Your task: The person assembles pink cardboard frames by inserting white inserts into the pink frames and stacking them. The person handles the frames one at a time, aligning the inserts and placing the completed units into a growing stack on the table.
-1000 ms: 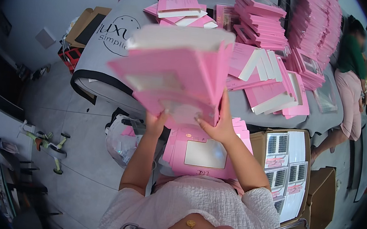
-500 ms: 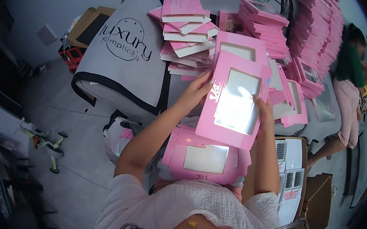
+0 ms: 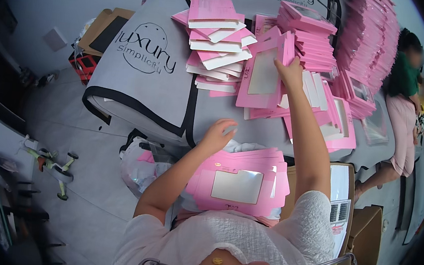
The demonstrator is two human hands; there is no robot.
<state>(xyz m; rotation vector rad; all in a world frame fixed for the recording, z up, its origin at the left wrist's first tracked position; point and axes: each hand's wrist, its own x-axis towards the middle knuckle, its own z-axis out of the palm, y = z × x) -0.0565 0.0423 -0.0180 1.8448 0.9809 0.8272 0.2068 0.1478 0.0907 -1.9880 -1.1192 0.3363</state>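
At the right edge of a flat pink box with a clear window [image 3: 262, 73], my right hand [image 3: 290, 73] is closed, its thumb lying over the window. This box rests tilted on other pink boxes on the grey covered surface. Near the surface's front edge my left hand [image 3: 218, 134] holds nothing, its fingers loosely curved and apart from the thumb. On my lap lies a fanned pile of flat pink window sleeves [image 3: 206, 180], just below the left hand.
A leaning stack of pink and white boxes [image 3: 213, 43] stands left of centre. More pink boxes [image 3: 314, 53] and a tall pink stack [image 3: 366, 40] rise at the right. An open carton [image 3: 348, 179] sits by my right side. A person [image 3: 404, 100] is at the far right.
The pink window box has moved away from my lap onto the pile at the back. My left hand has let go of it and come back toward me; my right hand stays on it.
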